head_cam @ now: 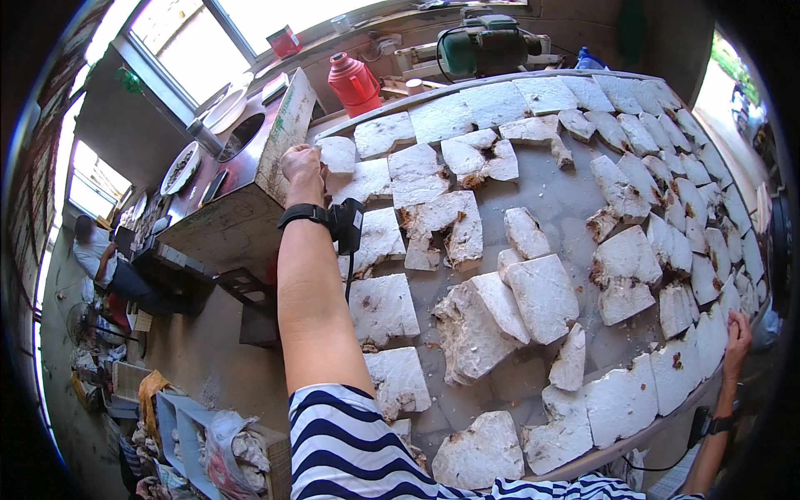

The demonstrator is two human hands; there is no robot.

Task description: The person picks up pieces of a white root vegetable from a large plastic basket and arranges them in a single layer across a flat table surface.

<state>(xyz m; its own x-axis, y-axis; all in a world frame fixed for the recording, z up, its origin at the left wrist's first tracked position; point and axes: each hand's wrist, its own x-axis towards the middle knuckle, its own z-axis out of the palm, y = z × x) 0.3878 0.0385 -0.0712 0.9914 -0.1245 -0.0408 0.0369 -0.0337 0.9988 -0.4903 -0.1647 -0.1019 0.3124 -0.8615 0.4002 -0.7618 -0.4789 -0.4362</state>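
Note:
My left hand point(303, 165) reaches to the far left corner of a grey table point(537, 178), its curled fingers against the edge of a small white slab point(337, 154). Whether they grip it cannot be told. At the right edge, my right hand point(739, 334) rests by the rim of a white slab point(710, 336) with fingers slightly bent; its grip is unclear. Rough white slabs with brown, crumbly edges cover much of the table, laid in rows. Near the middle, a thick slab point(540, 297) leans on a larger rough chunk point(469, 331).
A red thermos point(354, 84) and a green electric motor point(490, 47) stand beyond the table. On the left is a metal-topped stand point(250, 147) with plates. A person point(100, 256) is farther left. Crates point(187, 437) with white pieces and bags sit at lower left.

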